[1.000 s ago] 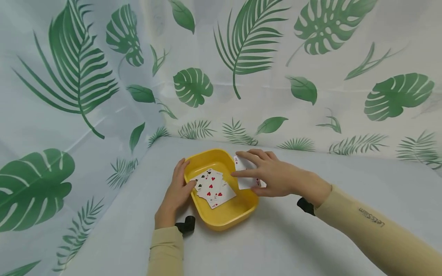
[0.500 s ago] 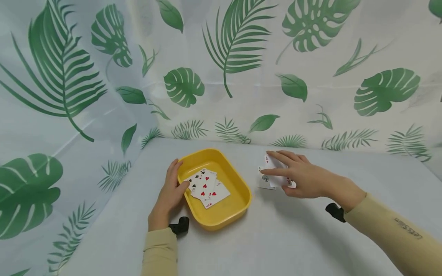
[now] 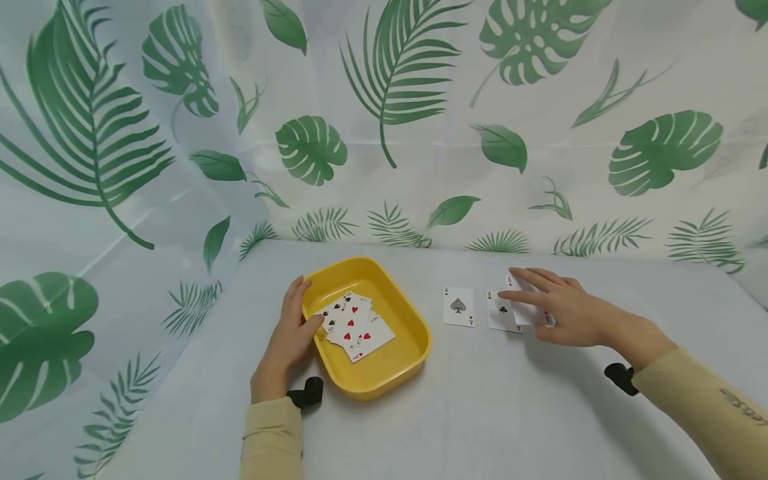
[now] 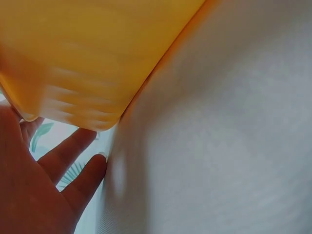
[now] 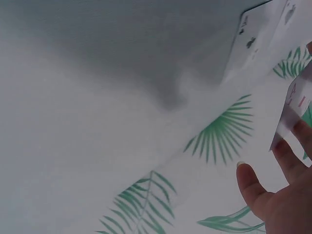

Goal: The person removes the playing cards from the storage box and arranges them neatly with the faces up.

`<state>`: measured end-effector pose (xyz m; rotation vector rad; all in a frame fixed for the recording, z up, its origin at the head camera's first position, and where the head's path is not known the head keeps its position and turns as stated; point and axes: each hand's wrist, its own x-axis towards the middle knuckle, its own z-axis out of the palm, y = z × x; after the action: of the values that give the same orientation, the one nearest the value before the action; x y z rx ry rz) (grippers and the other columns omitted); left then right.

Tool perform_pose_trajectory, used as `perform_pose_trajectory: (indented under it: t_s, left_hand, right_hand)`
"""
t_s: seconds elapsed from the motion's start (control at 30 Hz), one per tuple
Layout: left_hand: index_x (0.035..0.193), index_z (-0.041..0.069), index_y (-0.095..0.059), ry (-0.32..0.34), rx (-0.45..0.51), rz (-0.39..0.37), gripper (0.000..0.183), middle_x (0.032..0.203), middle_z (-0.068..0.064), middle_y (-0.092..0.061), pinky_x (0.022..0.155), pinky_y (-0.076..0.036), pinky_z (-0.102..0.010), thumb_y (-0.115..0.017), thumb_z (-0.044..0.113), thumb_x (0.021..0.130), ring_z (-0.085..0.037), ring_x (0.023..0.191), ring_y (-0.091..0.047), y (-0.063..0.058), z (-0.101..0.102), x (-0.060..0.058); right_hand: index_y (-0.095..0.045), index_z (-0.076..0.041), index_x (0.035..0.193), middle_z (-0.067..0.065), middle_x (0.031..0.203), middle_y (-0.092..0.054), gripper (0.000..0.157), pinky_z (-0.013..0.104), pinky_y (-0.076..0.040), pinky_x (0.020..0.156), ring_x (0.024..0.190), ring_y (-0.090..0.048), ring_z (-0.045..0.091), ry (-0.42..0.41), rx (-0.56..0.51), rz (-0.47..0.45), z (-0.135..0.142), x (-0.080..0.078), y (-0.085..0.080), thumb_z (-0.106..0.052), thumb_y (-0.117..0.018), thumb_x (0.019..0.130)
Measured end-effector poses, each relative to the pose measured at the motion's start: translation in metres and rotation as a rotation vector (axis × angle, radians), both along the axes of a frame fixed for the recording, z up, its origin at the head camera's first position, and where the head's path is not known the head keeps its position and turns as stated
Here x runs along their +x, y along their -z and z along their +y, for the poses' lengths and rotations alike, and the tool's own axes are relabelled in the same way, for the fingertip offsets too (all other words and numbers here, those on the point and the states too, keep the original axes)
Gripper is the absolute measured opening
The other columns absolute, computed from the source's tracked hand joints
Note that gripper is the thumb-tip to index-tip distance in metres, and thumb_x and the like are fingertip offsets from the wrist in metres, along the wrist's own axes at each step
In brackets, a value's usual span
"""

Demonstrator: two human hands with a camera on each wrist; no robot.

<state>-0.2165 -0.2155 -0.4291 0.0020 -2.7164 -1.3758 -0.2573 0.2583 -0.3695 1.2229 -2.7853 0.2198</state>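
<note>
A yellow plastic tray [image 3: 403,333] stands on the white table. My left hand [image 3: 287,347] holds its left rim, thumb over the edge and fingers along the outside, seen also at the tray's outer wall [image 4: 87,58] in the left wrist view. Several overlapping playing cards [image 3: 354,323] lie face up inside. To the right, my right hand [image 3: 576,312] holds a red ace playing card [image 3: 531,316] by its fingers, raised over the table. Beneath and left of it lies the ace of clubs [image 3: 500,312], which it partly covers. The ace of spades [image 3: 459,307] lies further left.
A white curtain [image 3: 420,150] printed with green leaves rises behind and to the left of the table [image 3: 456,413]. Black camera mounts sit at the left wrist [image 3: 307,393] and right wrist [image 3: 621,378].
My right hand has carried the red ace rightward, from beside the tray past the aces of spades and clubs, which have come into sight. My left hand stays on the tray.
</note>
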Motion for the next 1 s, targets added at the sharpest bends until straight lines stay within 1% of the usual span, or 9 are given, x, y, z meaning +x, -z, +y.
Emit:
perform_pose_trajectory:
  t_s: [0.13, 0.3, 0.4, 0.57, 0.77, 1.0]
  left_hand:
    - [0.16, 0.015, -0.022, 0.0, -0.005, 0.003, 0.073, 0.169, -0.002, -0.005, 0.119, -0.018, -0.053, -0.052, 0.018, 0.094, -0.028, 0.152, -0.013, 0.0, -0.002, 0.001]
    - [0.16, 0.013, -0.022, 0.008, 0.002, 0.02, 0.073, 0.169, -0.004, -0.006, 0.119, -0.018, -0.052, -0.052, 0.017, 0.094, -0.028, 0.152, -0.014, -0.001, -0.003, 0.001]
    - [0.16, 0.013, -0.022, 0.013, 0.01, 0.018, 0.073, 0.169, -0.004, -0.005, 0.12, -0.017, -0.052, -0.053, 0.016, 0.094, -0.028, 0.152, -0.013, -0.001, -0.002, 0.0]
    - [0.16, 0.014, -0.022, 0.005, 0.013, -0.002, 0.073, 0.169, -0.003, -0.005, 0.12, -0.017, -0.052, -0.052, 0.017, 0.094, -0.028, 0.152, -0.014, -0.001, 0.0, 0.0]
    - [0.16, 0.013, -0.022, 0.009, 0.012, 0.003, 0.072, 0.169, -0.003, -0.005, 0.119, -0.017, -0.052, -0.053, 0.017, 0.094, -0.029, 0.152, -0.014, 0.001, 0.0, 0.0]
    - [0.16, 0.012, -0.022, 0.01, 0.015, 0.004, 0.073, 0.169, -0.004, -0.005, 0.119, -0.017, -0.053, -0.053, 0.016, 0.095, -0.029, 0.152, -0.014, -0.001, 0.0, 0.0]
  right_hand:
    - [-0.059, -0.017, 0.14, 0.021, 0.151, -0.041, 0.065, 0.071, -0.038, 0.089, 0.137, -0.034, 0.043, 0.033, 0.015, -0.011, 0.011, -0.004, 0.008, -0.006, -0.068, 0.077]
    - [-0.06, -0.017, 0.14, 0.021, 0.151, -0.041, 0.062, 0.074, -0.037, 0.09, 0.136, -0.036, 0.046, 0.104, 0.048, -0.066, 0.021, -0.008, 0.016, -0.009, -0.069, 0.079]
    - [-0.06, -0.016, 0.14, 0.022, 0.151, -0.042, 0.063, 0.074, -0.038, 0.09, 0.135, -0.037, 0.047, 0.135, 0.062, -0.094, 0.027, -0.009, 0.02, -0.01, -0.068, 0.077]
    - [-0.06, -0.015, 0.14, 0.021, 0.15, -0.045, 0.066, 0.077, -0.038, 0.089, 0.133, -0.041, 0.048, 0.153, 0.054, -0.132, 0.033, -0.01, 0.026, -0.01, -0.068, 0.075]
    - [-0.058, -0.013, 0.142, 0.02, 0.149, -0.047, 0.069, 0.077, -0.038, 0.089, 0.132, -0.043, 0.048, 0.179, 0.049, -0.207, 0.032, -0.011, 0.031, -0.013, -0.068, 0.074]
    - [-0.056, -0.01, 0.143, 0.021, 0.149, -0.046, 0.07, 0.078, -0.036, 0.089, 0.132, -0.043, 0.048, 0.204, 0.049, -0.219, 0.031, -0.013, 0.035, -0.016, -0.069, 0.074]
